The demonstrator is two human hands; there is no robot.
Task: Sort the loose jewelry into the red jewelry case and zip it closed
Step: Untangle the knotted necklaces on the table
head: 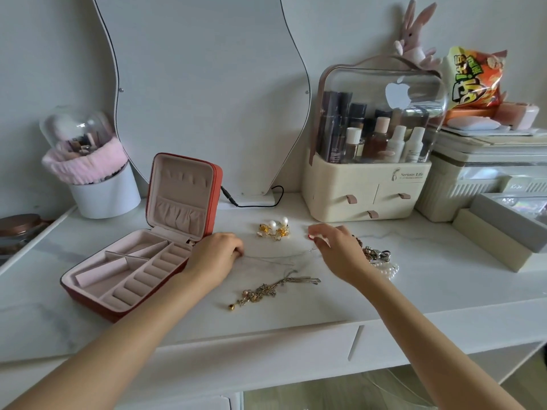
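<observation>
Head view, the only one. Red zip-around jewelry case with pale pink lining (pixel 139 258) lies open at the left of the white marble-look tabletop (pixel 414 291), lid propped upright, every compartment in the base unfilled as far as shows. Nothing sorted yet.

Loose pieces are all outside the case, to its right: a pair of gold-and-pearl clip earrings (pixel 275 229) toward the back; a thin silver chain necklace (pixel 275 258) stretched between the two hands; a tangled gold and rose-bead pendant chain (pixel 266 291) nearer the front edge; a heap of white pearl strand and dark metal pieces (pixel 380 260) partly behind the right wrist.

Left hand (pixel 216 255) rests on the table just beside the case corner, fingers curled down at the chain's left end; probably pinching it, but the fingertips are hidden, so I cannot tell. Right hand (pixel 334 247) hovers above the chain's right end, fingers loosely spread, gripping nothing visible.

Risks:
- The fine chain could snag or knot if lifted by one end while the other drags.
- The right forearm sits close over the pearl heap; a sweep could scatter it.
- The pendant chain lies near the front edge and could be brushed off.
- A chain trailing over the case rim would catch in the zipper.
</observation>
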